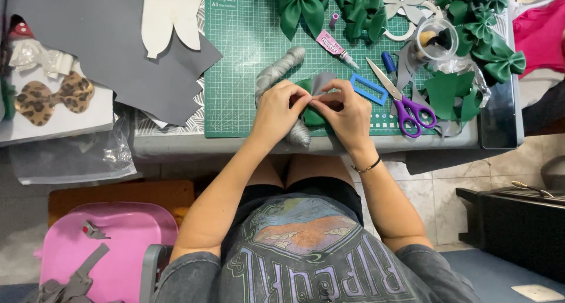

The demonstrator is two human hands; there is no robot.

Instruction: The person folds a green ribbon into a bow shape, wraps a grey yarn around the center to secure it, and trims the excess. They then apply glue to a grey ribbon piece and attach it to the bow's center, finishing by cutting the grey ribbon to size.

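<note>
- A small green piece (313,116) is pinched between the two hands, low on the green mat (247,62), near its front edge.
- A grey piece (323,81) is held with it, and it sticks up and away from the person.
- The long way of the green piece cannot be told, because most of it is hidden by fingers.
- The left hand (278,110) is closed on the pieces from the left, with thumb and fingers pressed together.
- The right hand (347,112) is closed on them from the right, and its fingertips touch those of the left hand.
- A black band (368,166) is worn on the right wrist.
- A silver ribbon roll (276,70) lies under the left hand; its long way runs from the far right down toward the person.
- Purple scissors (406,106) lie just right of the right hand, tips pointing to the far left.
- A blue frame (369,89) lies between the scissors and the hands.
- A pink glue tube (335,49) lies farther back, its tip toward the scissors.
- Green bows (303,6) are piled along the far side of the mat.
- The mat is laid on a grey tabletop (176,144).
- A dark grey sheet (106,50) and a spotted bow (53,97) are seen at the left.
- A pink stool (129,238) stands on the floor at the lower left.
- Pale floor tiles (429,197) are seen at the right.
</note>
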